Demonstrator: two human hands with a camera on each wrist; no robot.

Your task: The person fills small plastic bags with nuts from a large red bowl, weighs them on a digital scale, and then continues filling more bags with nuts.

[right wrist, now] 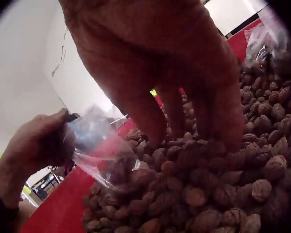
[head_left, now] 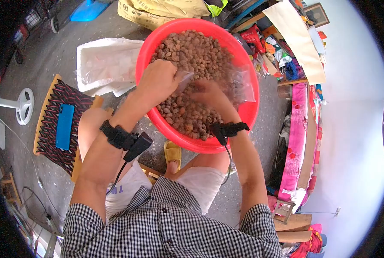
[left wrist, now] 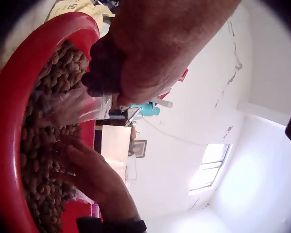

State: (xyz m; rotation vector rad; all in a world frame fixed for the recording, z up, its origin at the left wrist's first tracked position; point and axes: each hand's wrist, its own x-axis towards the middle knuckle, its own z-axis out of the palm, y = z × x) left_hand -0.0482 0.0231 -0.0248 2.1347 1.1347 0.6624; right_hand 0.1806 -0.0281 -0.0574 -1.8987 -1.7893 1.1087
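Note:
A large red plastic basin (head_left: 253, 64) is heaped with brown, wrinkled nut-like pits (head_left: 192, 47). Over its left side my left hand (head_left: 159, 79) pinches the edge of a clear plastic bag (right wrist: 99, 150), which hangs down to the heap. My right hand (head_left: 211, 94) reaches into the pits beside the bag, slightly blurred in the head view. In the right wrist view its fingers (right wrist: 153, 121) point down, spread a little, with their tips among the pits. Another clear bag (head_left: 244, 84) with pits in it lies at the basin's right side.
A white foam box (head_left: 82, 64) stands left of the basin, a yellow woven sack (head_left: 157, 13) behind it. On a woven stool (head_left: 50, 116) at the left lies a blue phone (head_left: 64, 127). Cluttered shelving (head_left: 265, 47) lines the right wall.

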